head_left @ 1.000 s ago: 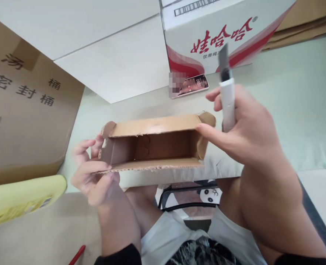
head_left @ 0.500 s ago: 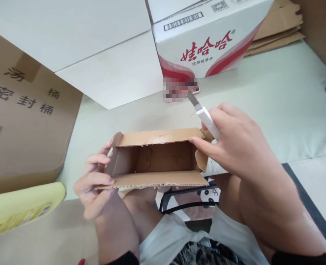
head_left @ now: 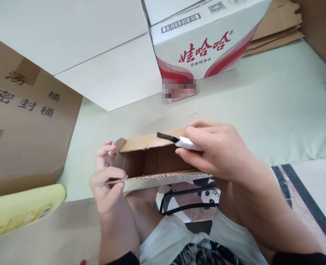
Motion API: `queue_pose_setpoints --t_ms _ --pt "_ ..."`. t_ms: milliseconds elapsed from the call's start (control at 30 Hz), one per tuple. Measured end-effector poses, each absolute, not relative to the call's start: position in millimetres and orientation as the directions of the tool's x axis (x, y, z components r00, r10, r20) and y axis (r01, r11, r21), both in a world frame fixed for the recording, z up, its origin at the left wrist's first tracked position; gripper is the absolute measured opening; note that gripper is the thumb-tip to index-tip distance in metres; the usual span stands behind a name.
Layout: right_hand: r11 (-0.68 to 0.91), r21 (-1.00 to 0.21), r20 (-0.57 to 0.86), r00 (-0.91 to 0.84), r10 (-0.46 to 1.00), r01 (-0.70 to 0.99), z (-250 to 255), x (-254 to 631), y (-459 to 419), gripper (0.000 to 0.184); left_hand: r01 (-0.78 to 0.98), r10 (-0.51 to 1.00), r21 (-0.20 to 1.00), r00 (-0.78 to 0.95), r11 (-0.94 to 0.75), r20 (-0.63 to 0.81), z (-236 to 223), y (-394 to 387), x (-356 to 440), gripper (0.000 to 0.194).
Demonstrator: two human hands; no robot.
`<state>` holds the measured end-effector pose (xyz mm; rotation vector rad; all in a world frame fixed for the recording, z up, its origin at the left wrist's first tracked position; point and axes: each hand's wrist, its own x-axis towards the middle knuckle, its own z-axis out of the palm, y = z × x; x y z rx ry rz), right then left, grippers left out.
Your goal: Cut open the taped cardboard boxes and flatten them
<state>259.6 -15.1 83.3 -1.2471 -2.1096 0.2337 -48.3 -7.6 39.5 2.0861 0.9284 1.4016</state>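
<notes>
At centre of the frame, an open oblong brown cardboard box (head_left: 137,144) is held at its left end by the left hand (head_left: 104,184). Over its right half, a white-handled cutter (head_left: 187,143) is held by the right hand (head_left: 219,151). Behind, at upper centre, a red-and-white printed carton (head_left: 207,46) is set on a pale green flat surface (head_left: 262,114), flanked by plain white boxes (head_left: 104,73) on its left and folded brown cardboard (head_left: 280,24) on its right. At far left, a large brown cardboard carton (head_left: 27,132) is placed.

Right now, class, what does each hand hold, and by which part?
Left hand: cardboard box, by the left end of its near flap. Right hand: utility knife, by its white handle.
</notes>
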Motion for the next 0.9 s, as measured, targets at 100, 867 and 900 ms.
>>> queue_pose_setpoints --t_ms 100,867,900 --pt "0.46 -0.418 0.403 -0.294 0.867 0.783 84.7 260.5 -19.3 0.018 0.295 0.744 0.684 0.292 -0.667 0.601 38.6 -8.1 -44.1 0.014" --pt "0.317 -0.724 0.447 0.068 0.892 0.612 62.6 253.9 -0.7 0.024 0.287 0.81 0.794 0.44 -0.536 0.388 36.2 -9.2 -39.3 0.026" --pt "0.297 -0.751 0.404 0.055 0.913 0.59 62.2 254.2 -0.2 0.024 0.291 0.809 0.79 0.438 -0.54 0.392 35.8 -9.6 -38.9 0.026"
